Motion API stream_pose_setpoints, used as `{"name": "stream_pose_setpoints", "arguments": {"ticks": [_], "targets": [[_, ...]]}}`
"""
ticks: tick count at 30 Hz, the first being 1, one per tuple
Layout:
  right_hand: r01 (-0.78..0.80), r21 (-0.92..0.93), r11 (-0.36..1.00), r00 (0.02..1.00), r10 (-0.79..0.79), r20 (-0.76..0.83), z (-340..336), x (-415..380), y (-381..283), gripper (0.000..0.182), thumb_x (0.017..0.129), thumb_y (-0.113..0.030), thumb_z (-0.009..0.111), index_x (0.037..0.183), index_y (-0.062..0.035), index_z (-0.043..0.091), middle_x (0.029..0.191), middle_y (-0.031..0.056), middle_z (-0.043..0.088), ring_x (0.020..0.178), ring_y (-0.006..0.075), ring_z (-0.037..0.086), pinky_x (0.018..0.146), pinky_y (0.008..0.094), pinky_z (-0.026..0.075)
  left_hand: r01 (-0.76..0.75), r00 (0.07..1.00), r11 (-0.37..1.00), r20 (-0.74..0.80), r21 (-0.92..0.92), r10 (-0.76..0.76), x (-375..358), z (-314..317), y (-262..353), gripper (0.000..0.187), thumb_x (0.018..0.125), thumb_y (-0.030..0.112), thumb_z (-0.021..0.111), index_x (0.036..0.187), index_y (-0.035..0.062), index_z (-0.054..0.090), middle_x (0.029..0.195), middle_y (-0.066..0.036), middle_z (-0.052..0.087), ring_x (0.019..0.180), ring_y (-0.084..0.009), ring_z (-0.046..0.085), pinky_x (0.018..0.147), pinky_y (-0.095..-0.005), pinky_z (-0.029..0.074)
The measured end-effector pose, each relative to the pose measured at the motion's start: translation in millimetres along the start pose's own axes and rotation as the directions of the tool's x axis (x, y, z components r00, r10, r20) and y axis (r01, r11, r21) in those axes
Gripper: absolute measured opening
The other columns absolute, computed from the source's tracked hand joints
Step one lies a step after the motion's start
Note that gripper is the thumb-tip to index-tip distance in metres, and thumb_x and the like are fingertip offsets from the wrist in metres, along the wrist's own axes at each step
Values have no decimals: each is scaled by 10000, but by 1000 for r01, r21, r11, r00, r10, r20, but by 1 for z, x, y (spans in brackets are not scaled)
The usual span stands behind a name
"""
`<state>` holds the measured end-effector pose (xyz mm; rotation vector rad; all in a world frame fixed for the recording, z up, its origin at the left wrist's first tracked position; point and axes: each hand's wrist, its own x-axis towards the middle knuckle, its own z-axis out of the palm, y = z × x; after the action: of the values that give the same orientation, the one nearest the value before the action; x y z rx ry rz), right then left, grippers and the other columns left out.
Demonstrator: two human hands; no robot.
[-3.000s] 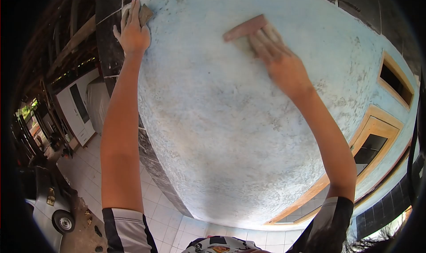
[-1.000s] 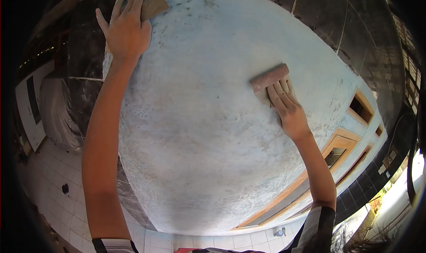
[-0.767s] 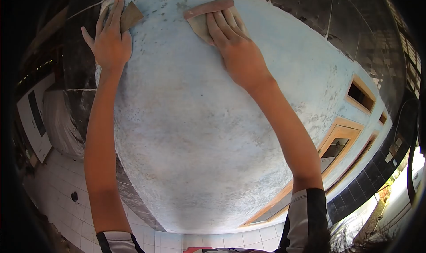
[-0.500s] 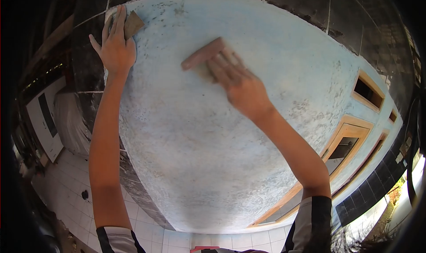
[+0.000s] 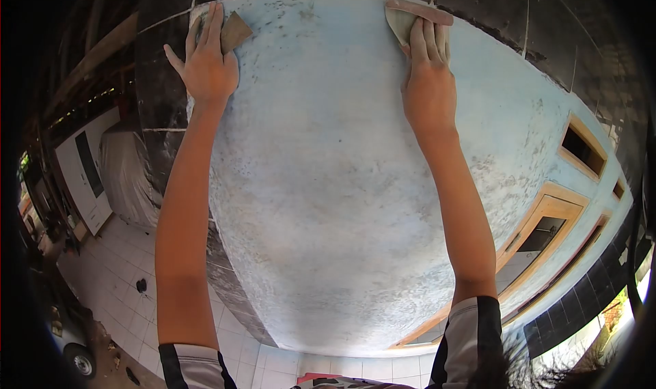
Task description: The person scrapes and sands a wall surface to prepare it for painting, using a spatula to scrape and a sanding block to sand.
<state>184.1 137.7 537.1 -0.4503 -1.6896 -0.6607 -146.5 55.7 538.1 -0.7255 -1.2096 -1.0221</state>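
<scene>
A pale blue, dark-speckled wall [image 5: 307, 163] fills the middle of the view. High at its left edge, my left hand [image 5: 210, 71] lies against it with the fingers stretched and spread. A small brown piece of sandpaper [image 5: 236, 33] sticks out beside its index finger, held between that finger and the hidden thumb. Near the wall's top edge, my right hand [image 5: 429, 92] presses a larger folded sheet of sandpaper [image 5: 418, 12] onto the surface. The sheet's reddish-brown edge folds over above the fingertips, and a pale side shows at the left.
Dark tiles [image 5: 488, 13] border the wall above and at the left. Wood-framed openings [image 5: 543, 218] stand at the right. A white cabinet [image 5: 83, 170], a covered object [image 5: 128, 177], white floor tiles [image 5: 116, 266] and a vehicle wheel [image 5: 80, 362] are at the left.
My right hand has swept up and to the right with its sandpaper, from mid-wall to the top edge. My left hand stays at the same wall corner; the view has shifted slightly.
</scene>
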Motion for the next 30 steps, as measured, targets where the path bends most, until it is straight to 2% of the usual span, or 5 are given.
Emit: {"name": "stream_pose_setpoints", "arguments": {"ticks": [5, 12, 17, 24, 30], "targets": [[542, -115, 832, 839, -527, 137, 42, -71, -54, 511, 883, -14, 593, 1382, 77, 537, 1402, 217, 586, 1374, 420, 507, 1129, 502, 458, 19, 1000, 1000, 10, -11, -19, 2, -5, 2, 879, 771, 72, 617, 1585, 307, 382, 1606, 150, 421, 1444, -206, 435, 1189, -742, 100], [85, -21, 996, 996, -85, 9, 7, 0, -9, 529, 892, -11, 599, 1415, 31, 530, 1464, 202, 542, 1434, 361, 451, 1117, 453, 489, 8, 1000, 1000, 0, -18, -8, 0, -3, 1, 869, 769, 77, 611, 1578, 308, 395, 1594, 133, 444, 1437, -212, 440, 1188, -745, 90], [621, 54, 782, 751, -614, 245, 37, -82, -52, 486, 882, -29, 632, 1361, 36, 584, 1417, 141, 604, 1396, 325, 510, 1154, 446, 454, 20, 1000, 1000, -22, -15, -20, 2, -1, 1, 863, 770, 80, 612, 1574, 312, 402, 1587, 135, 454, 1433, -208, 444, 1182, -753, 87], [223, -56, 973, 972, -227, -69, 26, 4, -42, 465, 864, -4, 623, 1328, 26, 608, 1425, 149, 595, 1387, 338, 518, 1139, 438, 464, 14, 999, 1000, -30, -27, -15, 0, -2, 1, 843, 771, 88, 612, 1564, 300, 420, 1571, 122, 479, 1416, -215, 466, 1180, -756, 94], [695, 32, 719, 709, -691, 140, 70, -61, -72, 438, 878, -66, 625, 1311, 5, 621, 1418, 149, 601, 1368, 335, 535, 1196, 453, 402, 11, 999, 999, -46, -37, -13, 1, -5, 3, 840, 764, 90, 620, 1557, 292, 433, 1566, 116, 488, 1407, -228, 477, 1178, -757, 98]]}}
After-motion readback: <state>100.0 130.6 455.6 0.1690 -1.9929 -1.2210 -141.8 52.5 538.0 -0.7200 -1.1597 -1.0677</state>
